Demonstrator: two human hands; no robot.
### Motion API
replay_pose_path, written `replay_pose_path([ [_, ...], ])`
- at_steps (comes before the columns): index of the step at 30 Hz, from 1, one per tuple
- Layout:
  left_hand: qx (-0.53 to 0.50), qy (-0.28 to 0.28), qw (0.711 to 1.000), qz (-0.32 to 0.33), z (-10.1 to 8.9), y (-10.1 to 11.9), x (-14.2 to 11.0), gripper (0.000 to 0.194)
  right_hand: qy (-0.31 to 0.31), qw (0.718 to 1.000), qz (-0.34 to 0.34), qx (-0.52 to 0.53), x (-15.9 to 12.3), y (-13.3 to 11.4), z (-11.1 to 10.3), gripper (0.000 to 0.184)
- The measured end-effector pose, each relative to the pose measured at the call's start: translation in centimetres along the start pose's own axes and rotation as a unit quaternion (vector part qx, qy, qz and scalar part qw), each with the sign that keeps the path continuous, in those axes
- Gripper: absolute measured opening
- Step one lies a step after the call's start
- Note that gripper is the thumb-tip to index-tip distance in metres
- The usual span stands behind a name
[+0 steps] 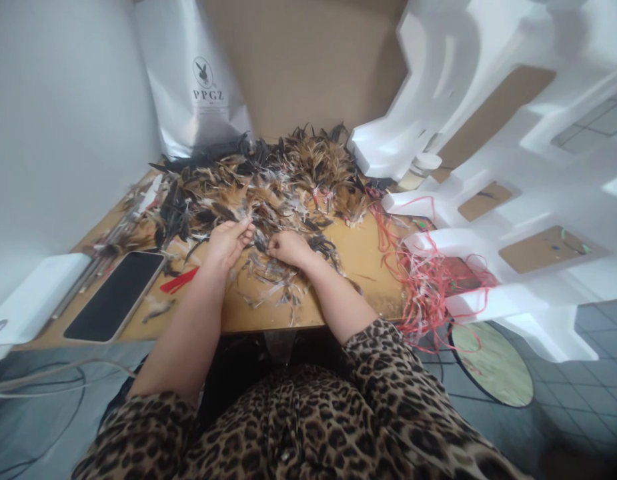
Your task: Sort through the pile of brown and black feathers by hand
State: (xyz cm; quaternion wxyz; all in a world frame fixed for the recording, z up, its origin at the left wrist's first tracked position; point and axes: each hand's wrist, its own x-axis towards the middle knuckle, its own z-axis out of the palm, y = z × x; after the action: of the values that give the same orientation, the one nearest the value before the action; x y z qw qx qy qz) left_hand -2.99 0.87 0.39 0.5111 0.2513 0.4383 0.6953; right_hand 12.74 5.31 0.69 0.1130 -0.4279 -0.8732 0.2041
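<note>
My left hand (230,244) is closed in a pinch, thumb against fingertips, on what looks like a small feather over the front of the feather pile (248,190). Close by on the right, my right hand (291,249) has its fingers curled together, and what is in them is hidden. A dark grey feather (259,240) shows between the two hands; I cannot tell which hand touches it. The pile mixes brown, tan and black feathers. Loose grey feathers (273,277) are scattered on the wooden table (365,257) below my hands.
Left of my arms lie a phone (114,297), a white power bank (41,297) with a cable, and red strips (179,281). A silver bag (195,87) stands behind. On the right, white foam pieces (488,200) carry tangled red string (428,293). A jar (421,170) stands near them.
</note>
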Motion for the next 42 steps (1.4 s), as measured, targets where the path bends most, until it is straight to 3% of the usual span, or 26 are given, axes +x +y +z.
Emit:
replay_pose_path([
  [2, 0.0, -0.002, 1.0, -0.005, 0.0, 0.0, 0.0, 0.012, 0.02, 0.998, -0.013, 0.053, 0.2, 0.2, 0.1, 0.01],
  [4, -0.004, -0.001, 1.0, -0.012, 0.1, 0.1, -0.1, 0.01, 0.066, 0.982, -0.021, 0.174, 0.5, 0.6, 0.1, 0.011],
  [7, -0.014, -0.009, 0.999, -0.036, 0.3, 0.3, -0.3, 0.007, 0.135, 0.906, 0.011, 0.402, 0.9, 0.8, -0.2, 0.021],
  [10, -0.019, -0.016, 0.997, -0.069, 0.6, 0.3, -0.5, 0.004, 0.195, 0.817, 0.029, 0.541, 1.1, 0.5, -0.5, 0.024],
  [12, -0.022, -0.02, 0.996, -0.084, 0.7, 0.3, -0.6, 0.002, 0.23, 0.782, 0.018, 0.579, 1.0, 0.1, -0.5, 0.022],
  [14, -0.03, -0.032, 0.995, -0.09, 0.6, 0.1, -0.5, 0.003, 0.234, 0.766, 0.008, 0.599, 1.0, -0.3, -0.2, 0.021],
  [19, -0.057, -0.062, 0.993, -0.081, 0.1, -0.1, -0.2, 0.002, 0.16, 0.78, 0.005, 0.605, 1.1, -0.6, 0.8, 0.018],
  [26, -0.036, -0.042, 0.997, -0.048, 0.4, 0.2, -0.3, 0.007, 0.098, 0.848, 0.048, 0.519, 0.6, -1.0, 0.4, 0.01],
  [29, -0.017, -0.04, 0.998, -0.046, 0.5, 0.1, -0.4, 0.01, 0.075, 0.849, 0.055, 0.519, 0.5, -1.2, 0.2, 0.013],
  [36, 0.003, -0.028, 0.998, -0.052, 0.2, -0.4, -0.2, 0.014, 0.135, 0.838, 0.054, 0.526, 0.7, -0.8, 0.7, 0.025],
  [42, 0.017, -0.026, 0.998, -0.059, 0.6, -1.2, -0.4, 0.019, 0.16, 0.864, 0.031, 0.477, 1.0, -0.5, 1.5, 0.023],
])
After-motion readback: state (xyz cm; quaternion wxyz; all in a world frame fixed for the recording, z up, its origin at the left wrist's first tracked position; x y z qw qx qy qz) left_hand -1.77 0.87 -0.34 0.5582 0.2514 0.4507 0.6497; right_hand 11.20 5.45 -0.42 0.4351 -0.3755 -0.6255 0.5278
